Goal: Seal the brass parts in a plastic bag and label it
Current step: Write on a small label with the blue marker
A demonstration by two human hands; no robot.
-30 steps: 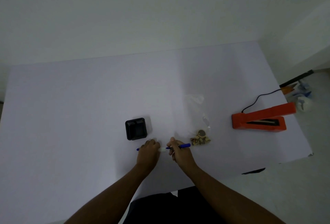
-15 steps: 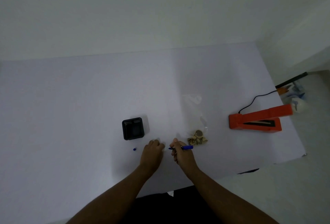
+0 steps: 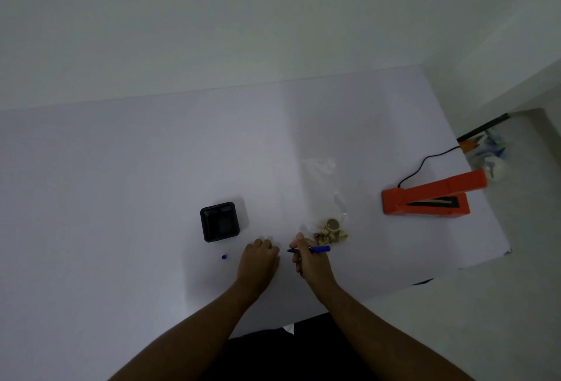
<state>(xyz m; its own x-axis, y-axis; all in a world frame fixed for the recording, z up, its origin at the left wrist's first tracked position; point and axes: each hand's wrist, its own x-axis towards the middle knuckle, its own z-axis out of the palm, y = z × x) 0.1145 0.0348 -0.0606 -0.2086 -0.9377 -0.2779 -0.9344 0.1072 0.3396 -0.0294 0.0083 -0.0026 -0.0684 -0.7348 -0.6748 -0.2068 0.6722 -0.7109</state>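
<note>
The brass parts (image 3: 330, 233) lie inside the plastic bag (image 3: 318, 166) on the table (image 3: 121, 198), just beyond the right grip (image 3: 311, 262), which clasps an uncapped blue marker (image 3: 320, 249); labelling seems not yet done. The left grip (image 3: 258, 259) rests curled, contents indiscernible.

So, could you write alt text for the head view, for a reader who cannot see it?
A person's right hand holds a blue marker beside a clear bag of brass parts on a white table; the left hand rests nearby.

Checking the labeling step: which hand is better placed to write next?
Right: the right hand grips the pen, its cap lying off, beside the bag. The left hand rests on the table.
</note>
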